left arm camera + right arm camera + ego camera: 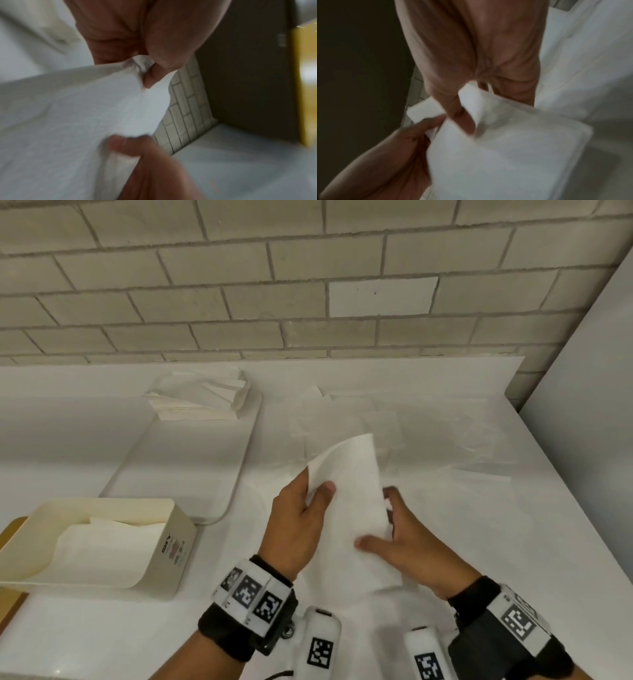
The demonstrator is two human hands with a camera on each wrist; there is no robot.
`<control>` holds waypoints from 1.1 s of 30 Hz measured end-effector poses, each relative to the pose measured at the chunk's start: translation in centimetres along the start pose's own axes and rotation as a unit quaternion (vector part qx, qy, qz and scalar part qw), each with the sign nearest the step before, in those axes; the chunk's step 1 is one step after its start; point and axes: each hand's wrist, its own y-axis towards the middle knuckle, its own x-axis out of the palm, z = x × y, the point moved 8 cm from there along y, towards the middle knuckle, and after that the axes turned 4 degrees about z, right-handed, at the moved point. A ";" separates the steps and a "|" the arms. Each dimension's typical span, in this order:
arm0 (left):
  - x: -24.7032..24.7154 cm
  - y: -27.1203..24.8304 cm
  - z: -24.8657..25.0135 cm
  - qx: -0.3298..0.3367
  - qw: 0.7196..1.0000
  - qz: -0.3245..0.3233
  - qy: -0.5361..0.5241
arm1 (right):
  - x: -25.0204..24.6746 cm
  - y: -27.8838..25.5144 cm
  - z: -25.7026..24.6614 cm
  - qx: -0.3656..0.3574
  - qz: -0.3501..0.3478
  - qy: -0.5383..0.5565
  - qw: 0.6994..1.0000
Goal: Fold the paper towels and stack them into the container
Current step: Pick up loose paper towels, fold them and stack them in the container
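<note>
**Mid-fold, one towel in both hands**

White counter runs under our arms to a pale brick wall, and we work just above it. Nearest us, our left hand pinches the paper towel at its left edge, thumb on top, while our right hand grips the right edge with thumb and fingers closed round it. The sheet arches up between them, off the counter; the wrist views are blurred, so we cannot say whether it is already doubled, though it looks so.

To our left stands the cream container, with folded towels already lying inside. Beyond it sits a white tray carrying a rough heap of towels at its far end. Loose flat sheets lie past our hands, toward the wall.

We judge the fold is under way. Next we need edges brought level, a crease pressed, then a carry left into the container.
</note>
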 end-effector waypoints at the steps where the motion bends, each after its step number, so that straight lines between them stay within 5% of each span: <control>1: -0.2 0.3 -1.2 -0.058 0.997 0.006 -0.047 | 0.3 -0.2 0.6 0.024 -0.032 0.014 0.999; 3: -0.2 0.5 -2.7 -0.152 0.978 -0.001 -0.143 | 0.6 -0.5 0.7 0.028 -0.065 0.067 0.995; 6: 0.7 0.5 -2.6 -0.179 0.961 -0.054 -0.204 | -0.3 -0.3 -0.3 -0.029 -0.017 0.073 0.997; 11: 1.1 0.3 -1.2 -0.033 0.999 -0.041 -0.005 | -0.9 -0.2 -1.8 -0.122 0.079 -0.033 0.989; 21: 2.0 -1.0 1.6 0.103 0.988 -0.078 0.089 | -0.9 -1.4 -2.5 -0.178 0.111 -0.037 0.977; 33: 2.9 -2.5 -3.3 -0.046 0.994 -0.093 0.023 | 0.9 -0.6 1.7 -0.068 0.010 -0.090 0.994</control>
